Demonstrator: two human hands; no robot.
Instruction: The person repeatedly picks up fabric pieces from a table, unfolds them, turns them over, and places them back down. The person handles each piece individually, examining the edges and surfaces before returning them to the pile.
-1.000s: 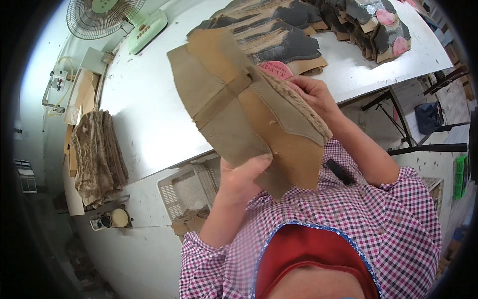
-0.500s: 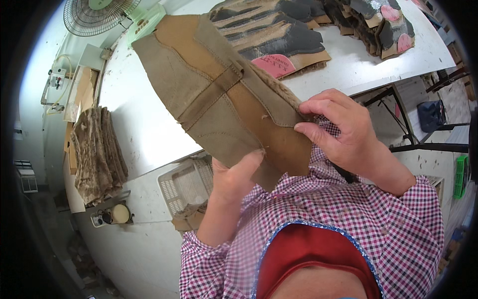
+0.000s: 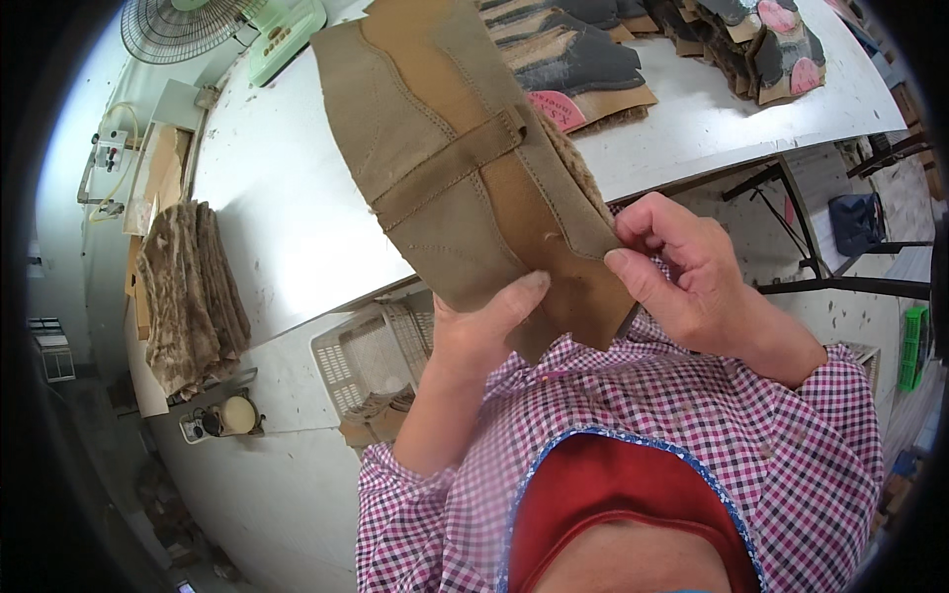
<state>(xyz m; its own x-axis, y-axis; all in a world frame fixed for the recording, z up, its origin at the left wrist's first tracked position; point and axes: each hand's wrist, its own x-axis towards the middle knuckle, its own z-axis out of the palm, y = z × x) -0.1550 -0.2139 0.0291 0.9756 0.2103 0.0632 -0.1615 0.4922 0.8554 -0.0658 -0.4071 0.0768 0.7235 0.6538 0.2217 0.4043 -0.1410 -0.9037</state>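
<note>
I hold up a tan suede boot upper [image 3: 450, 168] with a strap sewn across it, above the edge of the white table [image 3: 277, 208]. My left hand [image 3: 484, 331] grips its lower edge from below, thumb on the front. My right hand [image 3: 682, 272] pinches the piece's right lower edge with thumb and fingers. The fleecy lining shows along the right side.
Stacks of dark and tan cut pieces [image 3: 593, 59] lie at the table's far side. A green fan [image 3: 188, 25] stands far left. Furry brown pieces [image 3: 188, 296] are piled left. A white plastic basket [image 3: 371, 361] sits under the table. Black stand legs [image 3: 820, 287] are right.
The suede piece has swung further left and up. My right hand has slid down from behind the piece to pinch its lower right edge.
</note>
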